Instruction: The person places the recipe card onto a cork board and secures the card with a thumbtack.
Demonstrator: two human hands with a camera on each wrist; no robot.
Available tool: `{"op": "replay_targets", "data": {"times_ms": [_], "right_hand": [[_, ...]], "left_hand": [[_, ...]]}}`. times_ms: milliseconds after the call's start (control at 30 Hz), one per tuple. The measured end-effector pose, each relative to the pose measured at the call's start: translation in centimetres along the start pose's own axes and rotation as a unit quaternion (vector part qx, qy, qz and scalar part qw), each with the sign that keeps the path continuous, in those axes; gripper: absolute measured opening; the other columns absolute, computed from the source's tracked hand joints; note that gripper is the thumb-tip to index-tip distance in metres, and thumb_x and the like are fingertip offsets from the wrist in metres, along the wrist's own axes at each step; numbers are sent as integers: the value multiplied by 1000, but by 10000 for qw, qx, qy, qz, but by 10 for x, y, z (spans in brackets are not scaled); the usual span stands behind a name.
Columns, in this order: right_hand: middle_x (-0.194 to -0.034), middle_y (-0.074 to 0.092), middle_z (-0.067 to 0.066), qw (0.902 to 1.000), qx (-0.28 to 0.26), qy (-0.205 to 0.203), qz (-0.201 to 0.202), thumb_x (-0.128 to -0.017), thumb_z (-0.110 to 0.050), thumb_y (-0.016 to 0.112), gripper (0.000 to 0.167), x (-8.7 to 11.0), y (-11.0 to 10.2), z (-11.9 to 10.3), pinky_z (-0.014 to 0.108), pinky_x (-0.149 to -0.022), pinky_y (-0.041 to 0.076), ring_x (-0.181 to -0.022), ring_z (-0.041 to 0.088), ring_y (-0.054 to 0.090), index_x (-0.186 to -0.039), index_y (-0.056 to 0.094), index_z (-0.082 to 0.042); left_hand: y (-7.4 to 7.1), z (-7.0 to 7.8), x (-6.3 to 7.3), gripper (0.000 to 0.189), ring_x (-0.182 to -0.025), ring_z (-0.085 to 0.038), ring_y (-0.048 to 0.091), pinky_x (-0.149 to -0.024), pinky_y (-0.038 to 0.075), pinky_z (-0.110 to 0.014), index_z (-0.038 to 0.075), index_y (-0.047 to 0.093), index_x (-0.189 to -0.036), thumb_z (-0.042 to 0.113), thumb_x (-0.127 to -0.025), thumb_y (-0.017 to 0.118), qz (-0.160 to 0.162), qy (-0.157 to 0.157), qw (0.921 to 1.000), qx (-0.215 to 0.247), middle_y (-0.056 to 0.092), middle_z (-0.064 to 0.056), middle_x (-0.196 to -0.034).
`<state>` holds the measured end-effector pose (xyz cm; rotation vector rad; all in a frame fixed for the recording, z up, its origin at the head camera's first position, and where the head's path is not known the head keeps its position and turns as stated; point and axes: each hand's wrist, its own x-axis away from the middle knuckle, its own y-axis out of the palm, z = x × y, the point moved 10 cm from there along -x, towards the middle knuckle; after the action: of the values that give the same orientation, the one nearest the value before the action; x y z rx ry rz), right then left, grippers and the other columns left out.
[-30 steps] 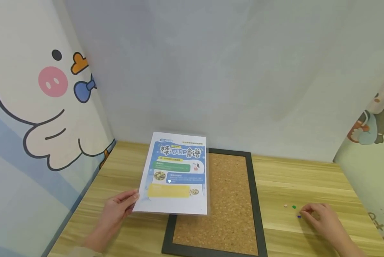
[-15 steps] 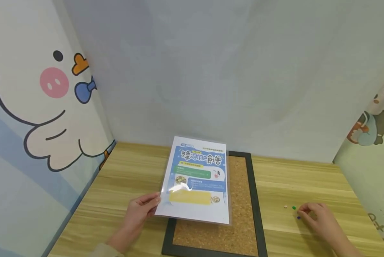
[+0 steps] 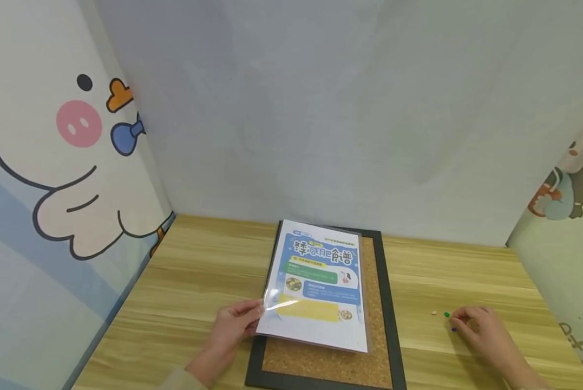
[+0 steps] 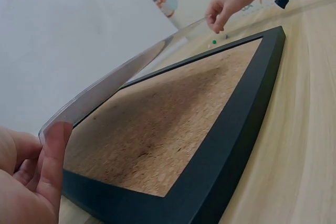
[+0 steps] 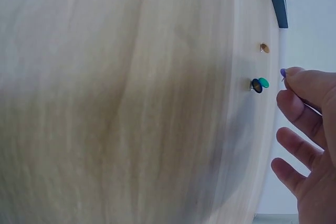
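My left hand pinches the lower left edge of a laminated printed sheet. The sheet is blue, green and yellow and hangs above a black-framed cork board, covering most of the cork from the head view. A gap between sheet and cork shows in the left wrist view. My right hand is over the table, right of the board. Between its thumb and index finger it pinches a purple thumbtack, seen in the right wrist view. Close by on the table lie a green thumbtack, a dark blue thumbtack and an orange-pink thumbtack.
The wood-grain table extends on both sides of the board. A pale wall rises directly behind it, and side walls with cartoon prints flank it left and right.
My left hand has carried the sheet rightward and toward me, from the board's left side to over the board. The right hand has stayed almost in place near the thumbtacks.
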<state>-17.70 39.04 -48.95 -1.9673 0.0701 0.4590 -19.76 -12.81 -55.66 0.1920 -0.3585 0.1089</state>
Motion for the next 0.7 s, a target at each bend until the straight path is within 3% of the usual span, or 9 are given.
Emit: {"op": "replay_targets", "data": {"times_ms": [167,433,700], "right_hand": [[-80,68,-16,9999,-2,-70,73,-79,-2,87,25,-1,0,-2,22,-77,43,-86,10,58,-83,72,-21],[-84,70,-12,9998,-39,207,-9,-85,-4,84,18,-2,-2,1,28,-76,45,-91,9,54,-86,73,-19],[-82,68,-16,9999,-31,115,100,-82,-3,84,22,-1,-2,2,26,-75,44,-89,5,52,-85,73,-21]], "left_hand": [[7,-5,2,26,-65,-9,66,-58,55,-23,-13,71,-117,-2,-94,73,-33,-76,9999,-102,76,-1,-83],[20,-6,5,19,-67,-9,70,-60,57,-23,-7,76,-110,1,-93,75,-522,138,9985,102,77,-2,-84],[24,-13,6,28,-67,-11,70,-60,58,-25,-13,69,-119,0,-95,73,-355,-286,9986,-263,77,-5,-86]]}}
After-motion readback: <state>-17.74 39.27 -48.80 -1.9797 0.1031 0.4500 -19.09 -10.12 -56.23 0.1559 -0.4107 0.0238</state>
